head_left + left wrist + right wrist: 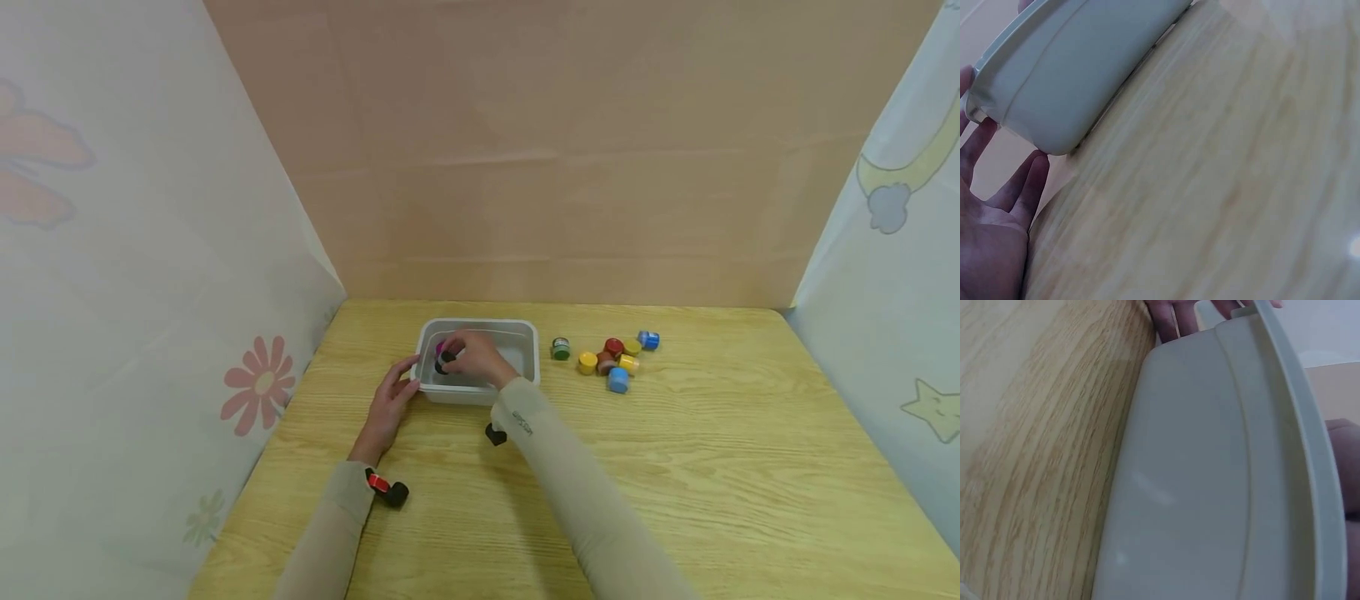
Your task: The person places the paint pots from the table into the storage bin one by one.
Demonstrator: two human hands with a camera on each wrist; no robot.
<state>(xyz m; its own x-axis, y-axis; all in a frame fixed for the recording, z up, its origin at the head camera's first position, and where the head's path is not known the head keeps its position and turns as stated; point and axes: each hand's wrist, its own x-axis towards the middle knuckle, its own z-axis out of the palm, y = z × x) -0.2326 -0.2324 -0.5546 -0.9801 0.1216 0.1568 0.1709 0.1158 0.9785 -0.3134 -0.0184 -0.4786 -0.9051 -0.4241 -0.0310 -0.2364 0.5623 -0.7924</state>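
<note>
A white plastic box (531, 367) stands near the back of the table. Inside its left part, my right hand (480, 358) pinches a small paint jar (441, 367) with black on it. Close behind that jar shows a purple paint jar (439, 348), partly covered. My left hand (390, 408) rests with spread fingers against the left end of the box, fingertips touching rim and side. From the left wrist, those fingers (1032, 181) look fairly straight. The box wall (1185, 462) hides most of my right hand (1346, 469) in the right wrist view.
Right of the box stands a green paint jar (561, 348). Farther right lies a cluster of several jars, among them a yellow jar (588, 362), a red jar (613, 347), a light blue jar (618, 380) and a blue jar (648, 339). A brown wall (570, 167) closes the back.
</note>
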